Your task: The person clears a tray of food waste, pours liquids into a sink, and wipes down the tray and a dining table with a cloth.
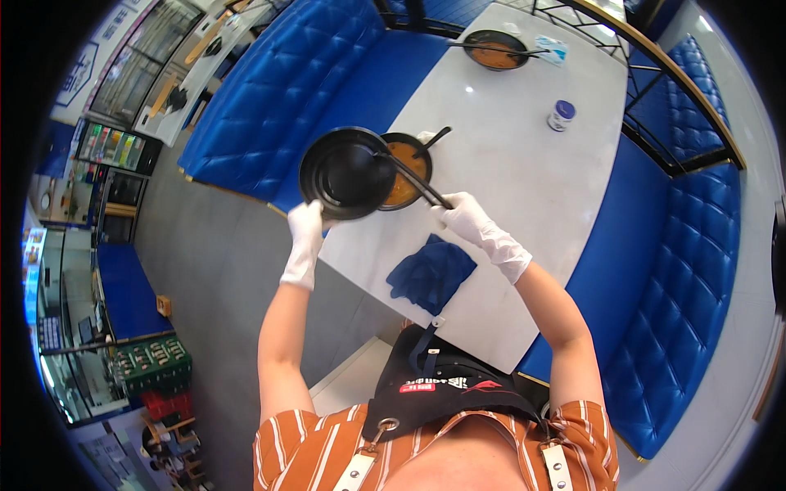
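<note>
Both my hands wear white gloves. My left hand (307, 222) grips the near rim of a black bowl (334, 175), which is tilted so that its dark inside faces me. In my right hand (462, 215) is a pair of dark chopsticks (419, 180), whose far ends reach the bowl's right rim. Partly hidden behind that bowl, a second black bowl (428, 161) stands on the table with orange-brown soup (406, 184) and a black spoon (437, 140) in it. A crumpled dark blue cloth (431, 273) lies on the white table (509, 166) close to me.
At the table's far end stand another black bowl (496, 50) of soup with utensils across it, a blue-and-white packet (551, 50) and a purple-lidded canister (561, 115). Blue padded benches (362, 86) flank the table. A green bottle crate (152, 366) sits beyond the floor at left.
</note>
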### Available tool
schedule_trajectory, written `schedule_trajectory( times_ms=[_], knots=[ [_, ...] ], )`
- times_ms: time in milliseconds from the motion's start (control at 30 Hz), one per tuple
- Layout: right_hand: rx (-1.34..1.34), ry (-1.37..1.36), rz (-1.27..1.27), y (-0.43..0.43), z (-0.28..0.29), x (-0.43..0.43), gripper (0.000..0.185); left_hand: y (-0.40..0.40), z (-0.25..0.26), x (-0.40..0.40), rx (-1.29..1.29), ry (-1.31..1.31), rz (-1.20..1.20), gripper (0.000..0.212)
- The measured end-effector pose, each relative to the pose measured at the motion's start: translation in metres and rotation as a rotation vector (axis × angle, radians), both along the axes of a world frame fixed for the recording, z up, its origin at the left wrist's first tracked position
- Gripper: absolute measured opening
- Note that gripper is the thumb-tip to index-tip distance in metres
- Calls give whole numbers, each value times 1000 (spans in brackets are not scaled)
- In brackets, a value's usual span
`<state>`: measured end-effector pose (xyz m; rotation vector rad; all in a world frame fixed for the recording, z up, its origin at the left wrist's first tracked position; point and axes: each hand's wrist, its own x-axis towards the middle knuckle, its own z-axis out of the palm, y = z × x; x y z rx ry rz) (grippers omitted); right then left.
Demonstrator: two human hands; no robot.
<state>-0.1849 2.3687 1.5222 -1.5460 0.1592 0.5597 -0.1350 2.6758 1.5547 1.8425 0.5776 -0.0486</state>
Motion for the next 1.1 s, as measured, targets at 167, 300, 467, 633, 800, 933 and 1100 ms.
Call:
schedule_trajectory(
  times_ms=[167, 300, 467, 633, 800, 933, 1100],
  knots=[
    [38, 154, 164, -17, 16, -9, 31, -16, -25, -59, -224, 169, -90, 17],
    [-290, 127, 289, -67, 42, -36, 42, -74, -25, -92, -473, 426, -238, 19],
    [-475, 18, 4, -128, 31, -59, 34, -98, -60, -108, -529, 582, -372, 20],
    [-470, 118, -86, -162, 23, -46, 31, -111, -68, -116, -478, 695, -456, 24],
    [-335, 216, -137, -166, 32, 1, 21, -104, -21, -126, -93, 886, -912, 38],
    [-111, 60, -364, -167, 9, 80, 20, -147, 85, -26, 370, 385, -1328, 36],
    [339, 42, -673, -153, -18, 157, 26, -213, 8, 149, 680, -661, -1055, 34]
  ],
)
